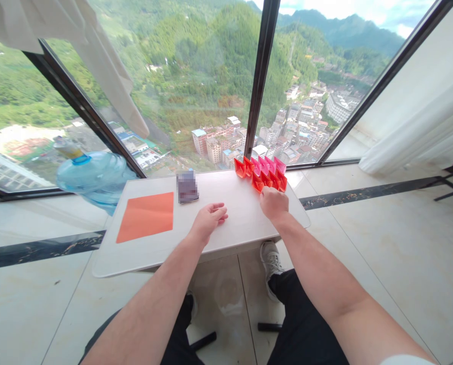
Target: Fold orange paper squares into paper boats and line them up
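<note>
On the white table, red and pink folded paper boats (269,166) stand packed in two rows at the far right corner. My right hand (275,204) is closed at the near edge of the front row, its fingers pinching a red paper boat (257,182) there; the fingertips are partly hidden. Over the middle of the table is my left hand (210,219), empty, with its fingers loosely bent and apart. To its left lies a flat sheet of orange paper (146,217).
A phone (187,187), blurred out, lies near the table's back edge. The white table (218,242) stands against tall windows. A large blue water bottle (93,177) is on the floor at its left end. A pale curtain (412,132) hangs at right.
</note>
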### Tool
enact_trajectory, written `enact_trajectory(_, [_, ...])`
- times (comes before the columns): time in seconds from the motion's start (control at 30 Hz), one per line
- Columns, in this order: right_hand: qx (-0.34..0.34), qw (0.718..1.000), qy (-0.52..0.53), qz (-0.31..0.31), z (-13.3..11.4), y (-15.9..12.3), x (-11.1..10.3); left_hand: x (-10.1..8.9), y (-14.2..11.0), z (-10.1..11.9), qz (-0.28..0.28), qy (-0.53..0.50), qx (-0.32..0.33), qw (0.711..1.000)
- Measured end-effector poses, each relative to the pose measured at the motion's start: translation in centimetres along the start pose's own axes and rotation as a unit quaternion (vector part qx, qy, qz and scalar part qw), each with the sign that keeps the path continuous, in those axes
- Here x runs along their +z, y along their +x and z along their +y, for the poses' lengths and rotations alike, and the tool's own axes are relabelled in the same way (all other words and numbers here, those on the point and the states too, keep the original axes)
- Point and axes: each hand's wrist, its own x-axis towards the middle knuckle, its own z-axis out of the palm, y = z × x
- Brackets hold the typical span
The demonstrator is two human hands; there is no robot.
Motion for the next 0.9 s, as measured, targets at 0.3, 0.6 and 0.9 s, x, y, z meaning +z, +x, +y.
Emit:
enact_trajectory(0.3, [-0.002, 1.0, -0.008, 0.007, 0.5, 0.0, 0.2, -0.1, 0.0, -0.1, -0.003, 0.002, 0.002, 1.0])
enact_trajectory(0.6, [-0.002, 1.0, -0.001, -0.007, 0.1, 0.0, -0.3, -0.1, 0.0, -0.1, -0.003, -0.002, 0.001, 1.0])
enact_trajectory(0.9, [0.011, 1.0, 0.013, 0.006, 0.1, -0.3, -0.9, -0.3, 0.3, -0.1, -0.007, -0.005, 0.003, 1.0])
